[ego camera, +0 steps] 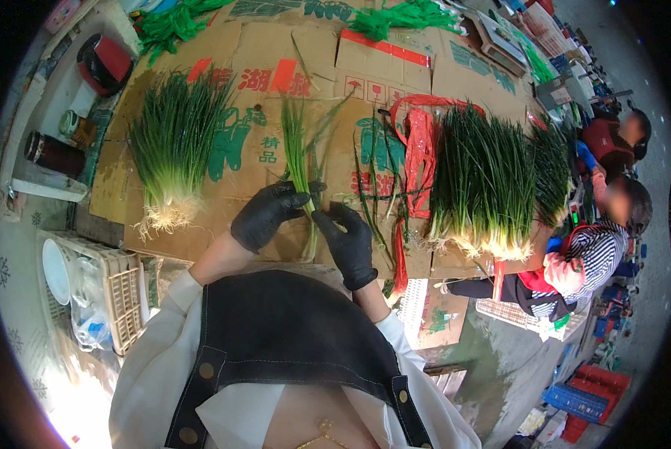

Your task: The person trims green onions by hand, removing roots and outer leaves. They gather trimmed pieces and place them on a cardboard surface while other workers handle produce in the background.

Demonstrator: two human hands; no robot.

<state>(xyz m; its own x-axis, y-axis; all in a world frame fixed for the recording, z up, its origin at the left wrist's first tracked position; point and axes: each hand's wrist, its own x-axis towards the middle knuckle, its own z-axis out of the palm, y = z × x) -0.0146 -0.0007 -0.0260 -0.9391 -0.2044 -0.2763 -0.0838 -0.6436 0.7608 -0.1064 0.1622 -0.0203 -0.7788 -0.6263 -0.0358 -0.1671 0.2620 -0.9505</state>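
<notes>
My left hand [271,213], in a black glove, grips a few green onions [295,151] upright over the cardboard. Their green tops point away from me and their pale ends hang towards my apron. My right hand [346,241], also gloved in black, has its thumb and fingertips at the lower stalks; part of its grasp is hidden. To the left lies a big bundle of green onions [178,140] with roots facing me. Loose green leaves [373,168] are scattered right of my hands, beside a red plastic strap [419,157].
Large green onion bundles [481,185] lie at the right on the cardboard-covered table [245,45]. Green plastic ties [397,19] and a weighing scale [495,42] are at the far side. Jars [54,154] stand on a left shelf. Two people [588,258] sit at the right.
</notes>
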